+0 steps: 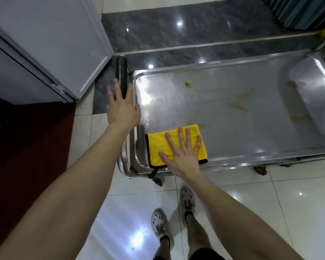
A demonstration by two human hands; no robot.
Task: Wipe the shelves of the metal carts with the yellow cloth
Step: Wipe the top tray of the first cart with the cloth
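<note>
The yellow cloth lies folded on the top shelf of the metal cart, in the near left corner. Its long axis runs left to right along the near rim, with the right end tilted a little away from me. Its black-trimmed short edge faces the cart's left end, and a small black loop hangs over the near rim. My right grip lies flat on the cloth, open, fingers spread and pointing away from me across the shelf.

My left grip is open too, fingers straight, over the black foam handle at the cart's left end; I cannot tell whether it presses on it.

Beyond the cloth the shelf carries a yellow-brown blob and pale yellowish streaks toward the right.

A white cabinet stands just beside the handle on the left, with a dark red mat below it. A caster wheel shows under the near rim. My pale shoes stand on the glossy tiled floor.
</note>
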